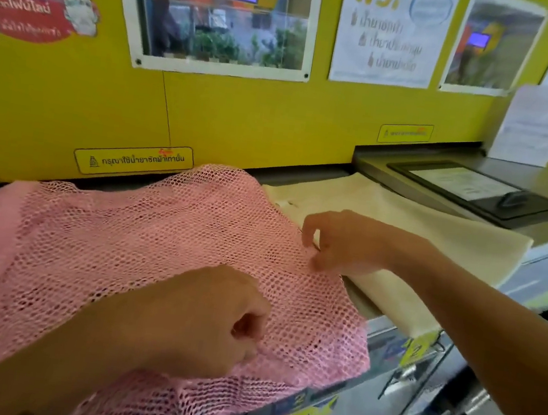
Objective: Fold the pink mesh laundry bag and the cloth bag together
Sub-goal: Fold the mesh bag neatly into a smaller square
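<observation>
A big pink mesh bag (pixel 123 244) lies spread out on top of a row of washers (pixel 415 390). It covers most of the top on the left side, and its near edge hangs down a little over the front of the machines. It is bumpy, not flat.

A cream cloth bag (pixel 418 232) lies flat just to the right of it on the same top. The pink mesh lies over the left edge of the cloth bag, so the two are touching there.

The left hand (pixel 206 323) rests on the pink mesh near the front edge. Its fingers are curled in like a fist, and it seems to be pinching a bit of mesh, but the fingertips are tucked under so I can't be sure.

The right hand (pixel 340 243) reaches in from the right, right where the mesh meets the cloth bag. Its fingers are bent and spread like a claw, tips pointing down at the mesh edge. It may be touching the mesh, but it does not hold it tight.

Behind the bags is a yellow wall (pixel 71 106) with posters and small warning stickers. Farther right, a black tray (pixel 475 190) with a paper in it sits on the next washer top.
</observation>
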`<state>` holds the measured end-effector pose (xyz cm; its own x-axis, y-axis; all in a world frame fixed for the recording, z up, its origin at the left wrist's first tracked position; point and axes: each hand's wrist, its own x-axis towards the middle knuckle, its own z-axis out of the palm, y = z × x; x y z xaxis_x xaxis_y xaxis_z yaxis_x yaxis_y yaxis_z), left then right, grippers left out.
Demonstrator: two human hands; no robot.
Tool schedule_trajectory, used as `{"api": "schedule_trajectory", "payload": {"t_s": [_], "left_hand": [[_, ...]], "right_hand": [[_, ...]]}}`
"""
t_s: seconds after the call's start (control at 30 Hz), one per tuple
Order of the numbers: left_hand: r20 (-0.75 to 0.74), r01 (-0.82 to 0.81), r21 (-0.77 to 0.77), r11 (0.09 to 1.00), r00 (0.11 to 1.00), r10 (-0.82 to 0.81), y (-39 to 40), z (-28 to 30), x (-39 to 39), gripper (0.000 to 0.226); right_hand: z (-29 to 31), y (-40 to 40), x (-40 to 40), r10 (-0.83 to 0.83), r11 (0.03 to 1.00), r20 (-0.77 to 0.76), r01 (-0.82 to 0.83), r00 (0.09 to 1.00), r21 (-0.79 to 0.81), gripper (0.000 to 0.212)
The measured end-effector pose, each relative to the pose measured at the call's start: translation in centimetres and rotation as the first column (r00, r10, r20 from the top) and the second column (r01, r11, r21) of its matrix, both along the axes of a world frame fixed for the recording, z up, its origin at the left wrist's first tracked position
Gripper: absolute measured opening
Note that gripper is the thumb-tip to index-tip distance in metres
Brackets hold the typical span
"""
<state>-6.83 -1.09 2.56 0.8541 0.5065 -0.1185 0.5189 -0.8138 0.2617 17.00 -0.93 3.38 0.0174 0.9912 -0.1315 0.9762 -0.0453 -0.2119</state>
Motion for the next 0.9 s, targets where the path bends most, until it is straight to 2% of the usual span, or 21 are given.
{"api": "schedule_trajectory", "payload": {"t_s": [0.1, 0.17, 0.27, 0.33, 0.47, 0.53, 0.63, 0.73, 0.77, 0.9], "left_hand": [[0.138, -0.010, 0.018, 1.000, 0.990, 0.007, -0.8, 0.6, -0.5, 0.018], [0.214, 0.003, -0.019, 1.000, 0.977, 0.002, -1.7, 1.2, -0.7, 0.015], [0.195, 0.050, -0.267, 0.962, 0.981, 0.003, -2.6, 1.8, -1.1, 0.005], [0.176, 0.057, -0.377, 0.924, 0.984, 0.011, -2.4, 2.0, -1.8, 0.017], [0.262, -0.137, -0.245, 0.960, 0.944, 0.202, 0.2, 2.4, -4.8, 0.022], [0.239, -0.260, -0.193, 0.946, 0.923, 0.302, 1.6, 2.8, -6.8, 0.027], [0.076, -0.397, -0.185, 0.899, 0.906, 0.415, 3.0, 2.9, -9.9, 0.042], [-0.112, -0.441, -0.214, 0.872, 0.897, 0.427, 2.8, 2.1, -12.3, 0.048], [-0.129, -0.441, -0.222, 0.870, 0.897, 0.422, 2.6, 1.6, -12.8, 0.043], [0.072, -0.466, -0.175, 0.867, 0.873, 0.483, 1.9, -0.4, -13.4, 0.013]], "right_hand": [[-0.2, 0.2, -0.5, 0.093, 0.993, 0.122, -0.082, 0.988, -0.090, 0.023], [0.1, 0.3, -0.5, 0.097, 0.992, 0.111, -0.087, 0.989, -0.093, 0.026], [0.9, 0.4, -0.4, 0.103, 0.990, 0.117, -0.091, 0.988, -0.108, 0.032], [1.2, 0.3, -0.6, 0.117, 0.987, 0.146, -0.098, 0.982, -0.126, 0.033], [0.7, 0.7, -2.1, 0.153, 0.981, 0.129, -0.166, 0.980, 0.097, 0.026], [0.2, 0.8, -3.6, 0.219, 0.965, 0.069, -0.227, 0.973, 0.135, 0.028], [-0.8, 1.3, -6.0, 0.330, 0.941, -0.024, -0.327, 0.944, 0.089, 0.028], [-1.8, 2.3, -7.6, 0.388, 0.922, 0.000, -0.388, 0.922, 0.023, 0.011], [-2.0, 2.6, -7.9, 0.395, 0.918, 0.011, -0.395, 0.919, 0.024, 0.012], [-0.9, 3.2, -7.9, 0.409, 0.912, 0.083, -0.410, 0.909, 0.003, 0.018]]}}
